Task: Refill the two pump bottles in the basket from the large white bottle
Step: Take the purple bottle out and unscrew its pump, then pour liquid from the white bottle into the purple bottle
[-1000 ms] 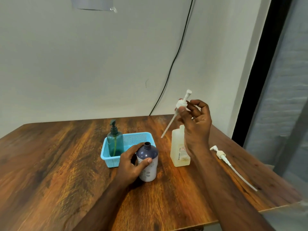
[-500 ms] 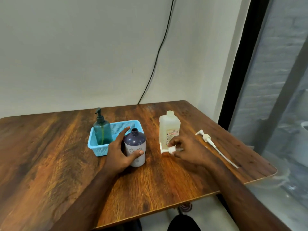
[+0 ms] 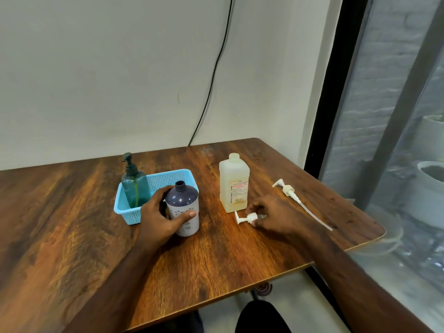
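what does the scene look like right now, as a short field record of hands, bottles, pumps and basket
left hand: grips the purple bottle, which stands on the table, neck open
right hand: pinches the small white pump lying on the table
large white bottle: upright, no cap
long white pump: lies on the table, right of the large white bottle
teal pump bottle: upright in the blue basket, pump on

I read "BIOCHEK CHG" running up the label point(image 3: 237, 190) on the large white bottle point(image 3: 234, 181); the smaller print is too blurred.
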### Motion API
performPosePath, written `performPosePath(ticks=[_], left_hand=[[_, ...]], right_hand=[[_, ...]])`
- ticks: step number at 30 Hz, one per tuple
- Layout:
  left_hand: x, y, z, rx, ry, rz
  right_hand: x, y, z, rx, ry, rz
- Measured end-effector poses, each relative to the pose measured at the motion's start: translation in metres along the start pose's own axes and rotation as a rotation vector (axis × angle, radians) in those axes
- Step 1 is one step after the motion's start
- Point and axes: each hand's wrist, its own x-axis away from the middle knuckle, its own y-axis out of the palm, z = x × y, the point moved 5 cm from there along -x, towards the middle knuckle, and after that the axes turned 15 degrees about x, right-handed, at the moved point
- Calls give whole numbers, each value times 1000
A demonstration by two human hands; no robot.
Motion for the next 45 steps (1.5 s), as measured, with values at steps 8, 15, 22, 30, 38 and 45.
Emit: performPosePath(ticks=[8,15,22,30,38,45], left_hand=[[-2,-1,-7,21,-58,-23],[-2,-1,-7,-32,-46,-30],[-3,-2,-6,-44,-23,-24],[-2,-2,2,-5,-7,5],[-2,-4,2,20,2,30],[-12,-7,-12,-16,-46,47]], right_hand=[[-7,0,-3,-67,22,17],[-13,-16,0,-223,164,325],[-41,-3,-12,-499,96,171],[-56,-4,-24,-522,61,160],[-58,-1,-38,-404,43,243],[-70,-4,-59,-336,18,238]])
